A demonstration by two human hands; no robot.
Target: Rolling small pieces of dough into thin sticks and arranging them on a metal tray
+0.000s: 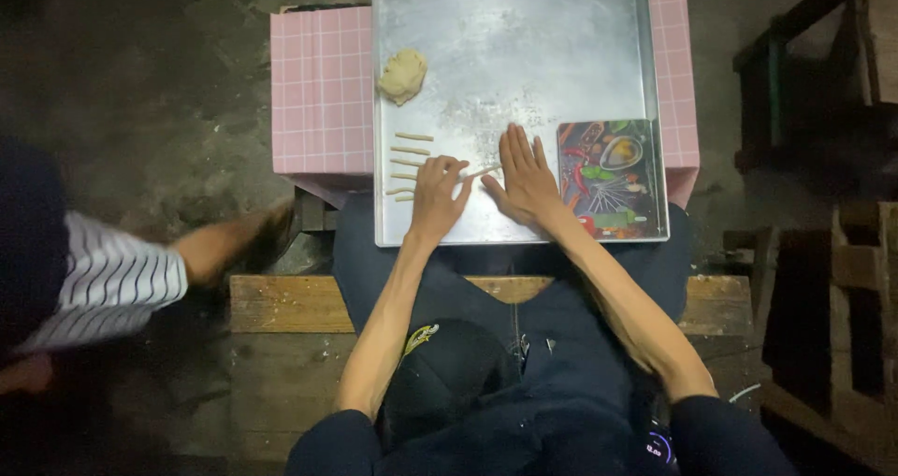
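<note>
pale dough strip (479, 172) is being pressed on the metal tray (524, 55) between both hands: left hand (438, 198) with fingers curled over its end, right hand (526, 181) with fingers flat and spread. finished strips (410, 163) are lying beside a dough lump (403, 74).

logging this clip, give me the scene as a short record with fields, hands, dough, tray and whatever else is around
left hand: fingers curled on a thin dough strip
right hand: flat, palm down, by the strip's other end
finished strips: row of short dough sticks, left part of the tray
dough lump: upper left of tray, apart from both hands
tray: square metal, flour-dusted, on a pink checked surface
printed board: tray's lower right corner
other person: striped sleeve at left
</note>
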